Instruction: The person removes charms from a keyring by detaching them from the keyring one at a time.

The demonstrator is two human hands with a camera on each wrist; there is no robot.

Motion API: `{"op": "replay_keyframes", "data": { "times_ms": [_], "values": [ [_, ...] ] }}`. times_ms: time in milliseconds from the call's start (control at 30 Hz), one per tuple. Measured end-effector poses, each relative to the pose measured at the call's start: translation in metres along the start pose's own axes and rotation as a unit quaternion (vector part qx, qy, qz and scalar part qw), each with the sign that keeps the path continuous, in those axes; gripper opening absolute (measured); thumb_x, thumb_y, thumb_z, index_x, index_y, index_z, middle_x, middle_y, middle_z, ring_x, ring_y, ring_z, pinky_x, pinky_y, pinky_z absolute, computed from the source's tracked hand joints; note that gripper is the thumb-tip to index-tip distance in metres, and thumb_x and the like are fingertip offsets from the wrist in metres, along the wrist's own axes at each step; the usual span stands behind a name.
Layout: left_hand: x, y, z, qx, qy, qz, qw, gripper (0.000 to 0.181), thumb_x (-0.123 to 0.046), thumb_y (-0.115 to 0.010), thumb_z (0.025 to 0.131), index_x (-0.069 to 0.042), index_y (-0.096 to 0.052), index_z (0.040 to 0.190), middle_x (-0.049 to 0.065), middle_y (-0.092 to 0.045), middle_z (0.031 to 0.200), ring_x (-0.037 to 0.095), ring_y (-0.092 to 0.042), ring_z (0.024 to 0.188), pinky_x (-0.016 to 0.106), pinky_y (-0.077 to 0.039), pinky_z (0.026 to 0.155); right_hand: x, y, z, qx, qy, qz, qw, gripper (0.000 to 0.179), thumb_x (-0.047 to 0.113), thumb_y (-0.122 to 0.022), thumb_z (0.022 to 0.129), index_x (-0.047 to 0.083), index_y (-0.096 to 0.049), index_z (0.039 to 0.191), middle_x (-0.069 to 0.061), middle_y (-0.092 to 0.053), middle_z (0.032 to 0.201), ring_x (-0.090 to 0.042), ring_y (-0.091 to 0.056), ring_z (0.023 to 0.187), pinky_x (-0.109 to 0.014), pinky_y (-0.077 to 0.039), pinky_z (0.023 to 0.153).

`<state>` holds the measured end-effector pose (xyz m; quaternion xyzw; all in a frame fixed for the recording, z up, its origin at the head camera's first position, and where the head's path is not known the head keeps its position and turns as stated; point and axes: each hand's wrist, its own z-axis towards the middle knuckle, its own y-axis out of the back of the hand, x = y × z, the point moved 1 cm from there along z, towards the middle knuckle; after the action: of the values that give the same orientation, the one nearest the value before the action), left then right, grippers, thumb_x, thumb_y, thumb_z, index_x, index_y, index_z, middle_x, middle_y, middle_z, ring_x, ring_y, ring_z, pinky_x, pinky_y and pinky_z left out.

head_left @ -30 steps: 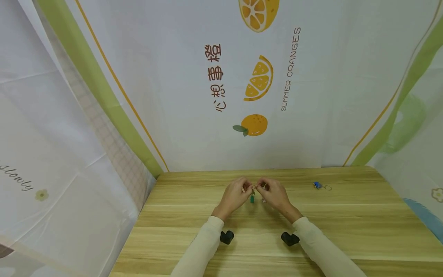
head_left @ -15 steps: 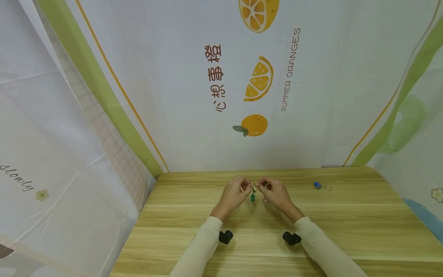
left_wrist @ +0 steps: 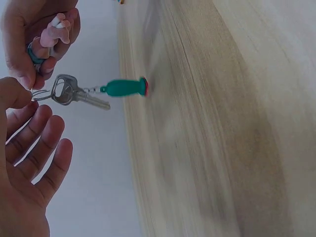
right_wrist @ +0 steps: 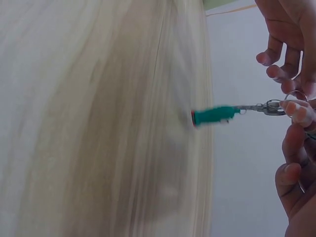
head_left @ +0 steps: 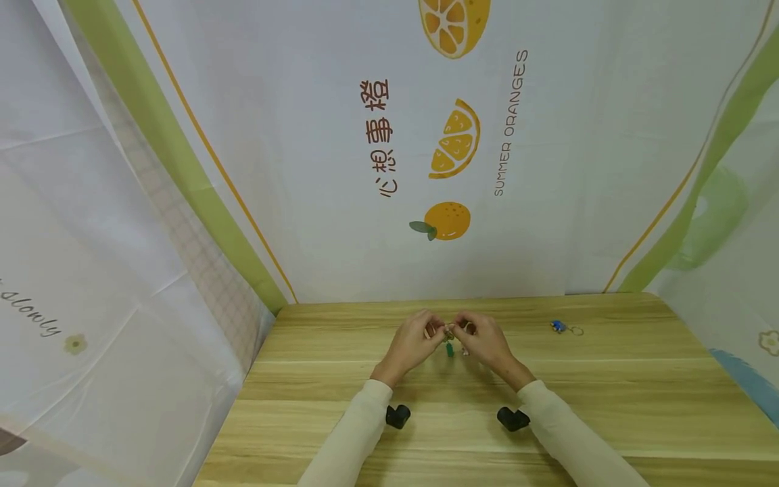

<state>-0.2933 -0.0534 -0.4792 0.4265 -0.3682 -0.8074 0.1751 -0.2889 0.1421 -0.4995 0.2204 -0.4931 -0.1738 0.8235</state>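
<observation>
My left hand [head_left: 416, 343] pinches a thin metal key ring [left_wrist: 40, 95] between thumb and index finger, the other fingers loosely spread in the left wrist view. Hanging from that ring are a silver key [left_wrist: 69, 92] and a green charm [left_wrist: 123, 88] with a red end. My right hand [head_left: 485, 341] has its thumb and fingertip at the opposite side of the ring. A small pink figure [left_wrist: 55, 33] with a teal part is held against the curled fingers of this hand. Its attachment is mostly hidden by the fingers.
A blue figure keychain [head_left: 558, 327] with its own ring lies to the right on the wooden table [head_left: 608, 385]. Behind the table hangs a white curtain [head_left: 304, 169] printed with oranges. Black wrist devices [head_left: 398, 416] show by both sleeves.
Both hands stay nearly in place at the ring. The key and green charm swing and turn beneath it, now slightly further right than before.
</observation>
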Motion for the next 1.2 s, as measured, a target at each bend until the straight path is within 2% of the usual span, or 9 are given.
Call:
{"op": "replay_keyframes", "data": {
  "times_ms": [200,300,533,633,900,1200],
  "values": [
    [-0.0004,-0.0016,0.0007,0.000,0.002,0.005,1.0000,0.013,-0.019,-0.065,0.108,-0.010,-0.073,0.112,0.003,-0.072,0.104,0.012,-0.065,0.087,0.020,-0.053,0.073,0.0012,-0.0011,-0.0002,0.008,0.016,0.009,0.9998,0.008,0.013,-0.070,0.103,0.007,-0.076,0.101,-0.011,-0.075,0.087,-0.002,-0.057,0.052,-0.024,-0.048,0.049],
    [-0.0011,-0.0011,0.0008,-0.003,0.003,0.011,0.9999,0.011,-0.019,-0.065,0.107,-0.011,-0.073,0.111,0.001,-0.071,0.101,0.010,-0.064,0.087,0.020,-0.053,0.073,0.0022,-0.0008,0.0000,0.007,0.015,0.003,0.9999,0.008,0.014,-0.071,0.103,0.007,-0.076,0.101,-0.009,-0.075,0.086,-0.002,-0.057,0.051,-0.024,-0.047,0.048],
    [-0.0012,-0.0007,0.0003,-0.011,0.001,0.013,0.9999,0.010,-0.017,-0.065,0.107,-0.011,-0.072,0.109,0.000,-0.070,0.099,0.009,-0.064,0.087,0.018,-0.052,0.071,-0.0004,0.0000,-0.0002,-0.002,-0.011,-0.009,0.9999,0.009,0.016,-0.070,0.104,0.009,-0.076,0.101,-0.001,-0.073,0.086,-0.003,-0.056,0.052,-0.024,-0.047,0.050],
    [-0.0002,-0.0010,0.0004,-0.016,0.000,0.012,0.9998,0.009,-0.016,-0.064,0.107,-0.011,-0.072,0.109,-0.001,-0.070,0.097,0.009,-0.064,0.086,0.018,-0.052,0.070,-0.0022,0.0005,-0.0010,-0.007,-0.020,-0.002,0.9998,0.008,0.015,-0.071,0.103,0.009,-0.076,0.101,-0.002,-0.073,0.087,-0.004,-0.057,0.052,-0.025,-0.048,0.051],
    [0.0026,-0.0022,0.0000,-0.021,0.009,0.005,0.9997,0.007,-0.015,-0.066,0.106,-0.013,-0.072,0.107,-0.001,-0.070,0.096,0.008,-0.063,0.085,0.017,-0.051,0.070,-0.0052,0.0001,-0.0018,-0.008,-0.009,0.014,0.9998,0.010,0.015,-0.070,0.104,0.007,-0.077,0.104,-0.005,-0.073,0.087,-0.006,-0.058,0.051,-0.026,-0.050,0.050],
    [0.0013,-0.0010,-0.0004,-0.024,0.003,0.001,0.9997,0.008,-0.016,-0.067,0.106,-0.012,-0.073,0.108,0.000,-0.069,0.096,0.012,-0.064,0.085,0.018,-0.050,0.068,-0.0012,0.0032,0.0001,0.005,-0.031,0.032,0.9990,0.013,0.016,-0.068,0.106,0.005,-0.076,0.107,-0.009,-0.073,0.087,-0.007,-0.059,0.051,-0.026,-0.050,0.050]
  ]
}}
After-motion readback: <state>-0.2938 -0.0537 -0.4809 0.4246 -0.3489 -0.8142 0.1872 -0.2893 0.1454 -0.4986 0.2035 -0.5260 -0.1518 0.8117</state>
